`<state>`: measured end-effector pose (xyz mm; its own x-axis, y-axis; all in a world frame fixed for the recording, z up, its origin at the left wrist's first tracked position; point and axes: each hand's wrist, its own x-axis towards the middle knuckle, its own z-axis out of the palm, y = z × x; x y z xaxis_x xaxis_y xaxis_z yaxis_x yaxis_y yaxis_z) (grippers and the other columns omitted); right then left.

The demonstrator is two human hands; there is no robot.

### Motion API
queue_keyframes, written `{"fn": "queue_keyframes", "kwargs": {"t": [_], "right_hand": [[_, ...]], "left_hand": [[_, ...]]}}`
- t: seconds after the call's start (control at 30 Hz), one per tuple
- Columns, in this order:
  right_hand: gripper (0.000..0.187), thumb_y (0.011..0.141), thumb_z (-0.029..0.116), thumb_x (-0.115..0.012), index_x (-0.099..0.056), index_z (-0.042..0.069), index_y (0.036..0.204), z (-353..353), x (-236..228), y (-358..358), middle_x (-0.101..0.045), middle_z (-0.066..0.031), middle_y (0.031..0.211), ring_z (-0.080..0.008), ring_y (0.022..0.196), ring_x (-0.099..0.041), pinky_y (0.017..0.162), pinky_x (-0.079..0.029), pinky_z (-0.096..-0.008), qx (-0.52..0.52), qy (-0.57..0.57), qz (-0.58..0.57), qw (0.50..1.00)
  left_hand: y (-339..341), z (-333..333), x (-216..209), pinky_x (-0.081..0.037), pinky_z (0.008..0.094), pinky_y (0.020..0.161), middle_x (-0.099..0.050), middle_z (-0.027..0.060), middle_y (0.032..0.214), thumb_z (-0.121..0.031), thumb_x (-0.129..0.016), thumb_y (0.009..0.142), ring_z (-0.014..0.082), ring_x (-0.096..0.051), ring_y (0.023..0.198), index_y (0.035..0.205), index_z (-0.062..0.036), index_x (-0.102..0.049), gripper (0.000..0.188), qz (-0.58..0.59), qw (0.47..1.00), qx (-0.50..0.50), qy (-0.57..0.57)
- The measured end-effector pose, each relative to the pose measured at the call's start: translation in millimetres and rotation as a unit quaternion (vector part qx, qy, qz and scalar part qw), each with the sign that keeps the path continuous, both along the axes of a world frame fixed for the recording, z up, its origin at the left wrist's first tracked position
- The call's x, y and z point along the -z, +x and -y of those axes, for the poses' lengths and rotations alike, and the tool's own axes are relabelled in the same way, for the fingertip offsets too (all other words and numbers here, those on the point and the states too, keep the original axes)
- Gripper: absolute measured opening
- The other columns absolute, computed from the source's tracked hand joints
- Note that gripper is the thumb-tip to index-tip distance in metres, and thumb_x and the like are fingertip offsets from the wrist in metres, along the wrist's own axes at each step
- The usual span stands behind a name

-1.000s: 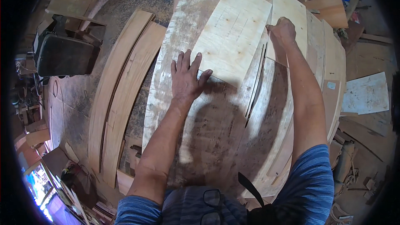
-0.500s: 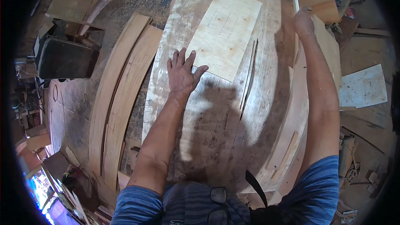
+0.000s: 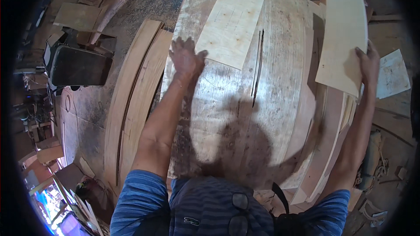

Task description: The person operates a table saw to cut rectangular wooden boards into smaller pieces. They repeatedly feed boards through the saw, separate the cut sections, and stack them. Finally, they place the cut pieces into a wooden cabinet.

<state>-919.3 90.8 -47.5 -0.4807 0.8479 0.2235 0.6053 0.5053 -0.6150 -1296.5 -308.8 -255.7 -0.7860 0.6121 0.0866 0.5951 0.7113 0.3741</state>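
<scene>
A thin pale plywood panel (image 3: 232,26) lies flat on the worn wooden worktable (image 3: 218,122), with a few small knots and faint lines on its face. My left hand (image 3: 185,57) rests on the tabletop by the panel's near left corner, fingers spread, holding nothing. At the right, my right hand (image 3: 370,63) grips the outer edge of a second plywood panel (image 3: 343,35). That panel is raised and tilted over the table's right side, its thumb-side face toward me. Some fingers are hidden behind it.
Long wooden planks (image 3: 131,100) lie left of the table, near a dark bin-like object (image 3: 81,65). Stacked wood strips (image 3: 321,140) run along the table's right side. A pale board (image 3: 393,74) lies beyond my right forearm. A dark narrow slit (image 3: 258,65) runs along the tabletop.
My right hand has brought the second panel up and toward me, turning its broad face into view. My left hand has shifted slightly left, off the flat panel's near edge.
</scene>
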Motion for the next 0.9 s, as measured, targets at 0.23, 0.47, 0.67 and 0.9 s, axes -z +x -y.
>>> {"fn": "queue_keyframes", "kwargs": {"t": [0.23, 0.47, 0.67, 0.9], "right_hand": [[0.053, 0.088, 0.002, -0.064, -0.046, -0.011, 0.137, 114, -56, 85, -0.059, -0.0205, 0.126, -0.0236, 0.115, -0.058, 0.098, -0.046, -0.0318, 0.115, -0.069, -0.129, 0.983], [0.054, 0.088, 0.002, -0.064, -0.046, -0.012, 0.137, 170, -52, 125, -0.057, -0.0193, 0.13, -0.0235, 0.116, -0.056, 0.101, -0.043, -0.0325, 0.173, -0.055, -0.149, 0.972], [0.055, 0.088, 0.0, -0.063, -0.045, -0.011, 0.139, 209, -43, 148, -0.055, -0.019, 0.133, -0.0223, 0.12, -0.054, 0.102, -0.042, -0.0324, 0.195, -0.06, -0.17, 0.964], [0.056, 0.089, 0.0, -0.06, -0.043, -0.008, 0.141, 265, -44, 178, -0.05, -0.0185, 0.14, -0.0242, 0.125, -0.051, 0.104, -0.04, -0.0334, 0.216, -0.097, -0.135, 0.962]], "left_hand": [[56, -30, -13, -0.021, 0.065, 0.112, -0.028, 0.0347, 0.148, -0.067, -0.073, 0.071, 0.0522, -0.021, 0.141, 0.144, 0.0003, -0.04, 0.105, 0.018, 0.989, 0.125, -0.081], [85, -64, -12, -0.013, 0.0695, 0.113, -0.019, 0.0358, 0.153, -0.074, -0.07, 0.069, 0.0562, -0.011, 0.143, 0.149, 0.004, -0.03, 0.119, 0.061, 0.98, 0.11, -0.155], [56, -64, -21, -0.014, 0.0668, 0.115, -0.02, 0.03, 0.156, -0.069, -0.072, 0.07, 0.0518, -0.011, 0.145, 0.151, -0.0009, -0.029, 0.113, 0.069, 0.97, 0.06, -0.223], [-26, -48, -32, -0.019, 0.0627, 0.116, -0.022, 0.0306, 0.155, -0.071, -0.078, 0.062, 0.0462, -0.015, 0.147, 0.15, 0.0017, -0.027, 0.125, 0.077, 0.962, 0.074, -0.252]]}}
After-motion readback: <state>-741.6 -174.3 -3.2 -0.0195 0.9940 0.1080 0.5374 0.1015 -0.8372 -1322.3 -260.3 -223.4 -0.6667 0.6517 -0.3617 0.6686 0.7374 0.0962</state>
